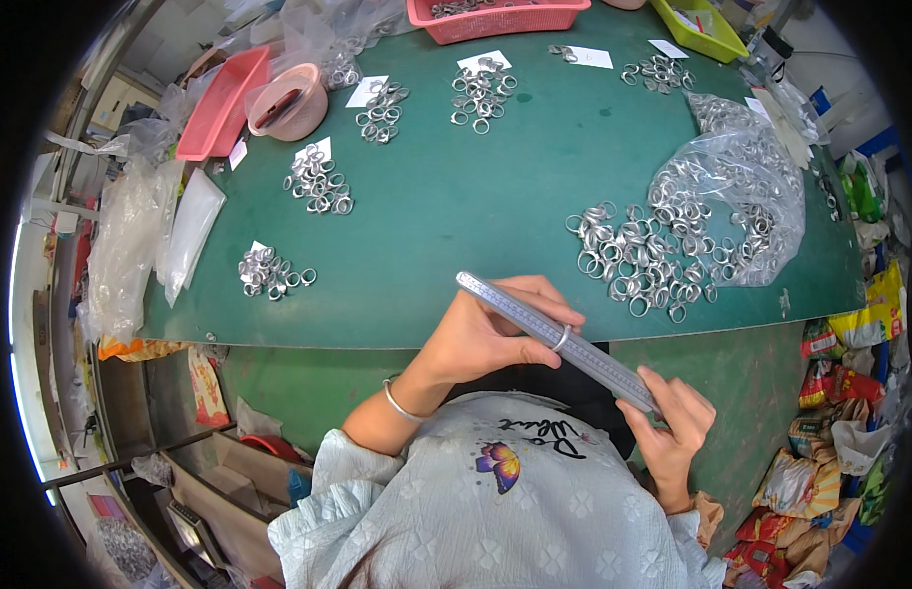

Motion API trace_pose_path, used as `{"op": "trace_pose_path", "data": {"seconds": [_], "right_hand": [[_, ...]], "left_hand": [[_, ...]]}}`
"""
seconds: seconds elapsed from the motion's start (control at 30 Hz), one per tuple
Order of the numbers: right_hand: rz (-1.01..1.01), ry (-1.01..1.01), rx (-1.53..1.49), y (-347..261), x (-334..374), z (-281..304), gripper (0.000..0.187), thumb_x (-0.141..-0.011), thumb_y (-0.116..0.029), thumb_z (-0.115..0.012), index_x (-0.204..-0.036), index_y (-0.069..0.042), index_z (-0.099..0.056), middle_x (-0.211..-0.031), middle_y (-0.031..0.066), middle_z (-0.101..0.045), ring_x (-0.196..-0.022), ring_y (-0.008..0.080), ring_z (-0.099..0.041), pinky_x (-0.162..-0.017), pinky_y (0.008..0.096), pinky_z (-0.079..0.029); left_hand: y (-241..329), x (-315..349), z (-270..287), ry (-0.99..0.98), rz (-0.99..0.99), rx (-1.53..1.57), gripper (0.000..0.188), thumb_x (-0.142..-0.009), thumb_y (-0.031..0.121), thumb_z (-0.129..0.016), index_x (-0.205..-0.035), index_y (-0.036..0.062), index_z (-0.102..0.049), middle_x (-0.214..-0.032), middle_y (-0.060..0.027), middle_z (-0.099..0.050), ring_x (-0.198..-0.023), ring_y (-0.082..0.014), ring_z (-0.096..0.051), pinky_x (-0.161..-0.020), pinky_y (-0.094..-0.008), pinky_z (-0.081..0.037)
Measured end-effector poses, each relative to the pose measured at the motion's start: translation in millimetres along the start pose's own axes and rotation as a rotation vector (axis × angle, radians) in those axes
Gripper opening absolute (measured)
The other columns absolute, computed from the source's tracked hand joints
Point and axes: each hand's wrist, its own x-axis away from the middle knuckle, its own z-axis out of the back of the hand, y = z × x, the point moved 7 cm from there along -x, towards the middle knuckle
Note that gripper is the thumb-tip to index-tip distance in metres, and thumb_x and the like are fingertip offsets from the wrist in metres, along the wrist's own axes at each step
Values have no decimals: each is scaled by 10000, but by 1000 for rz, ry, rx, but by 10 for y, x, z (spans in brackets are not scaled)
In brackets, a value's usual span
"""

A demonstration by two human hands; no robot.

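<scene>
A grey metal ring mandrel (pixel 604 367) with fine markings slants across in front of me, just off the table's near edge. My right hand (pixel 672 424) grips its lower right end between thumb and fingers. Partway along the mandrel sits a silver ring (pixel 562 339), and my left hand (pixel 481 337) pinches it with the thumb and fingers closed around the shaft. The left fingertips are partly hidden behind the mandrel. Beyond my right hand, a large heap of silver rings (pixel 638 257) spills from a clear plastic bag (pixel 775 182) lying on the green table (pixel 427 226).
Small ring piles with white paper slips lie along the left and far side, such as one pile (pixel 269 272) near the left edge. Pink baskets (pixel 225 103), a round pink tub (pixel 307 108) and a yellow-green basket (pixel 706 34) line the rim. Packed bags (pixel 804 481) crowd the right floor.
</scene>
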Motion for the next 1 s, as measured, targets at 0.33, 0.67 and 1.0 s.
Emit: {"op": "trace_pose_path", "data": {"seconds": [0.33, 0.67, 1.0], "right_hand": [[-5, 10, -25, 24, 34, -47, 424, -526, -61, -786, -932, -24, -670, -573, 52, -474, -451, 192, -453, -431, 294, -346], [35, 38, -17, 47, 41, -65, 428, -538, -67, -783, -946, -34, -659, -610, 57, -519, -497, 211, -479, -463, 305, -352], [50, 78, 2, 35, 55, -91, 424, -556, -68, -781, -959, -29, -655, -616, 63, -521, -499, 210, -472, -467, 305, -350]], "left_hand": [[81, -27, 15, -32, 33, -111, 395, -544, 58, -821, -899, -44, -681, -793, -128, -632, -699, -173, -589, -604, -258, -452], [143, -7, -8, -61, -23, -251, 386, -547, 61, -821, -897, -32, -687, -779, -112, -631, -686, -163, -585, -597, -249, -452], [102, -10, 9, -11, -7, -123, 354, -583, 69, -808, -903, -23, -686, -787, -107, -628, -701, -163, -596, -608, -252, -470]]}}
